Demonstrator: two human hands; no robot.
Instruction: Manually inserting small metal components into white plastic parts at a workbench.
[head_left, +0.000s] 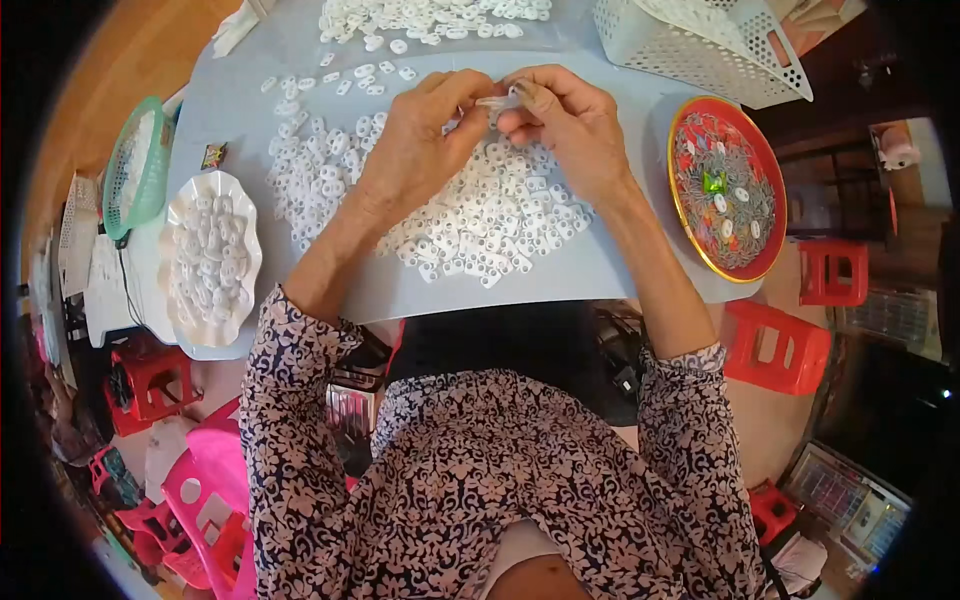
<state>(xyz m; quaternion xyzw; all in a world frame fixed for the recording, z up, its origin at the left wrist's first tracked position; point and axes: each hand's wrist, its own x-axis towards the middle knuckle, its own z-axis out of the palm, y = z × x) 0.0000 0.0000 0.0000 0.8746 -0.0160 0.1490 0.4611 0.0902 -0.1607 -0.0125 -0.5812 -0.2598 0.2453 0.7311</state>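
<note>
- The left hand (420,145) and the right hand (570,125) meet above the middle of the grey surface (600,270), near the 12 o'clock side of the view.
- Between them there is one small white plastic piece (497,102). The fingers of both hands are clamped on it, the left thumb and forefinger from the 9 o'clock side and the right ones from the 3 o'clock side.
- The other fingers of the right hand are curled in; the picture does not show if they hold more.
- Directly under the hands, toward 6 o'clock, lies a big heap of white pieces (480,220) of the same kind, spread flat on the surface.
- A second, smaller heap (430,18) lies at 12 o'clock, at the far edge of the surface.
- At 9 o'clock from the hands stands a white wavy dish (180,205) with more white pieces inside it.
- Further to 9 o'clock a green basket (135,165) stands tilted at the edge of the surface.
- At 3 o'clock from the hands is a round red plate (685,125) with a gold rim; it holds thin metal parts, too small to tell their shape.
- At 1 o'clock a white basket with holes (700,45) lies on its side.
- Red stools (775,345) stand on the floor at 4 o'clock, well apart from the hands.
</note>
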